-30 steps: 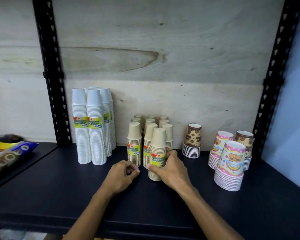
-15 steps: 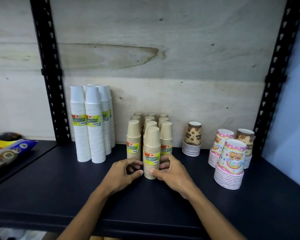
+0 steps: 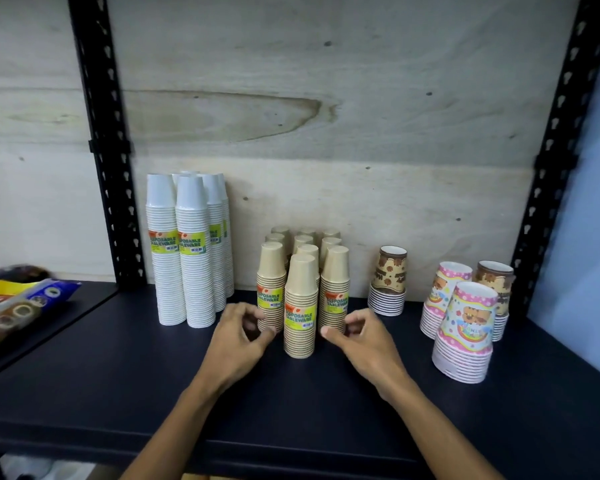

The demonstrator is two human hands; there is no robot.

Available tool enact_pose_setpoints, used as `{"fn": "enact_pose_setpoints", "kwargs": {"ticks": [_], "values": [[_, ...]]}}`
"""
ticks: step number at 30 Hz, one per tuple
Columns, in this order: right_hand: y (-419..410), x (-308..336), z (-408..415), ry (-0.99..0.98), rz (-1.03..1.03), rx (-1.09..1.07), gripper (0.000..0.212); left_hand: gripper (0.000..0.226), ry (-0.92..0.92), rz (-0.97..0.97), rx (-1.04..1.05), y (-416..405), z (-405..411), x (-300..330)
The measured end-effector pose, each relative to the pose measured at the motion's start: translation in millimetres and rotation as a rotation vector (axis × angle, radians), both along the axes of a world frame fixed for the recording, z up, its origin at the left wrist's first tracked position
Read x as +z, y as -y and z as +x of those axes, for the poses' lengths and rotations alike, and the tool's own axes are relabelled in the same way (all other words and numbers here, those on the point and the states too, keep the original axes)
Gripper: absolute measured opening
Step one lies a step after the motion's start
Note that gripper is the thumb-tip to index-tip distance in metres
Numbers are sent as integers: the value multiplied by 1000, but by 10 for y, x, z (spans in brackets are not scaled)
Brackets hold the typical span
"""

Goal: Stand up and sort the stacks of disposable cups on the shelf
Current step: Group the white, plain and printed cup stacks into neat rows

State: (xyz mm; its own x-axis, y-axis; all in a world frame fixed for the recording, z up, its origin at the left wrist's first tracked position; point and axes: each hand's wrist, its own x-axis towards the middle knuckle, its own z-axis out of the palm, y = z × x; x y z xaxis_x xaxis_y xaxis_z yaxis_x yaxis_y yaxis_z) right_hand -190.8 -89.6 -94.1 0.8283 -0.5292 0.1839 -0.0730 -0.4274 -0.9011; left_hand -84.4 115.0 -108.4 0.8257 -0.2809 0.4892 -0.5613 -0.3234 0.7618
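Several upright stacks of tan paper cups stand mid-shelf, and the front tan stack [image 3: 300, 306] with a yellow label is nearest me. My left hand [image 3: 241, 341] hovers just left of it and my right hand [image 3: 362, 344] just right of it. Both have loosely curled fingers, hold nothing, and leave a small gap to that stack. Tall white cup stacks [image 3: 187, 251] stand to the left. A brown patterned stack [image 3: 388, 285] and pink patterned stacks [image 3: 465, 334] stand to the right.
The dark shelf board [image 3: 118, 393] has bare room in front of the cups. Black perforated uprights [image 3: 101, 133] frame the bay on both sides, with a plywood back. Snack packets [image 3: 18, 306] lie on the neighbouring shelf at left.
My right hand slid the front tan stack left and back against the other tan stacks, then let go. Both hands now sit apart on either side of it.
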Motion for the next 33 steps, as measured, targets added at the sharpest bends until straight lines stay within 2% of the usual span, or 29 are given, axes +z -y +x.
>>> {"fn": "enact_pose_setpoints", "kwargs": {"ticks": [2,5,7,11,18,33], "values": [[53,40,-30,-2,-116,-15,51,41,-35,-36,-15,-16,24,0],[139,55,-3,-26,-184,78,54,69,-107,52,-103,-27,108,-54],[168,24,44,-45,-175,139,52,75,-116,118,-137,-24,151,-90],[144,-20,95,-27,-140,188,51,70,-65,181,-194,-1,123,-77],[79,-14,109,-4,-194,139,46,58,-21,195,-204,33,154,-74],[6,3,76,-1,-246,139,35,63,-18,202,-147,9,40,-9]]}}
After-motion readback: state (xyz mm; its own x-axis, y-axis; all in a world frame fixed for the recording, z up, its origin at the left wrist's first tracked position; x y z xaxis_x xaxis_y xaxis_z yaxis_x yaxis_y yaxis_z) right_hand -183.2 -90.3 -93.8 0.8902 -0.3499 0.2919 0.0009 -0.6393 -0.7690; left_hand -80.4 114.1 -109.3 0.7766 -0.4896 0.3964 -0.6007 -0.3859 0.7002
